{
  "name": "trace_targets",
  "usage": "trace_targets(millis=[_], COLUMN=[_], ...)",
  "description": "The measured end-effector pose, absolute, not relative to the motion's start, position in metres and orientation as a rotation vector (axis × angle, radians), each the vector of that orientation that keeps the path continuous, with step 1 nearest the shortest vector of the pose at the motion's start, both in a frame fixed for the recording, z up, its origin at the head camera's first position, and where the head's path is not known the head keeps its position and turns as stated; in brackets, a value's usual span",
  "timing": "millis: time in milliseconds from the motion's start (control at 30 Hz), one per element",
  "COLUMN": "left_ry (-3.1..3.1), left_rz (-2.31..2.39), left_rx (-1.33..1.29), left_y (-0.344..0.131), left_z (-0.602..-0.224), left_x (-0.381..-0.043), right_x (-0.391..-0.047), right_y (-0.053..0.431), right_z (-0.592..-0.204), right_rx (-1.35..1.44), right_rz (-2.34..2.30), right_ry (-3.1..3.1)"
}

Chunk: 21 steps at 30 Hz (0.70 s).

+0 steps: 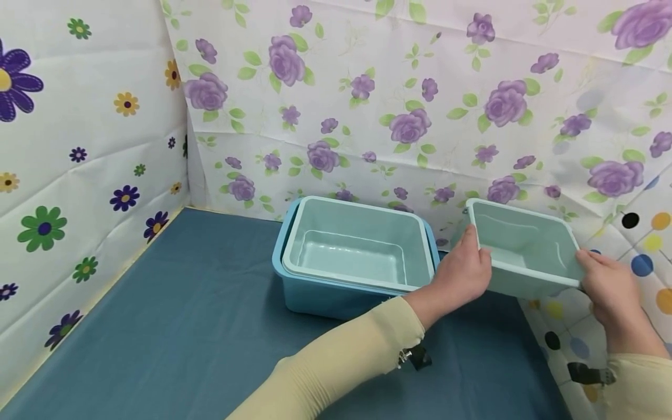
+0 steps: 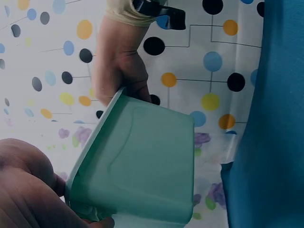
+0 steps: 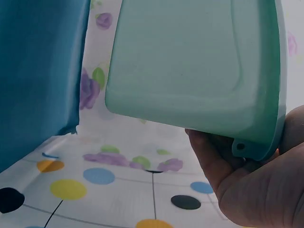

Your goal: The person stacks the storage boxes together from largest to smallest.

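Both hands hold a pale green plastic bin (image 1: 530, 283) by its rim, up off the table at the right in the head view. My left hand (image 1: 462, 268) grips its left end, and my right hand (image 1: 611, 286) grips the right end with the thumb on the rim. The bin is tilted, its inside facing me and bare. In the right wrist view the fingers (image 3: 209, 156) of the right hand lie under the bin's end, beside a small tab with a hole. Left of the hands, another pale green bin (image 1: 357, 233) sits nested inside a blue bin (image 1: 320, 300) on the table.
A blue cloth (image 1: 173, 315) covers the table. Flowered sheeting (image 1: 362, 111) hangs behind it, with more patterned sheeting on the left and a dotted sheet (image 1: 646, 233) at the right, close to my right hand. The nested bins stand near the back edge.
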<state>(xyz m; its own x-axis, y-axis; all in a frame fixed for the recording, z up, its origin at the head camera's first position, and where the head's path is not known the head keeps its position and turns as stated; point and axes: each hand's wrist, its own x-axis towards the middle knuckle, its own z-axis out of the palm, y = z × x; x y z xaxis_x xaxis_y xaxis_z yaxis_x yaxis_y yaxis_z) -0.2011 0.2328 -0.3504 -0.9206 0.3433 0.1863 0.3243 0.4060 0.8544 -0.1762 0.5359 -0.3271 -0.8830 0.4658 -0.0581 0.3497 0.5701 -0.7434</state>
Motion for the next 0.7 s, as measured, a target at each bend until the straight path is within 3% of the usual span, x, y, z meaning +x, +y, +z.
trace_targets(millis=[700], left_ry=[2.716], left_rz=[1.461], left_rx=[0.613], left_y=[0.202], left_z=[-0.324], left_x=[-0.210], right_x=[-0.180], right_y=[0.499], right_z=[-0.307], right_rx=[-0.691], right_rz=[1.025], right_ry=[-2.643])
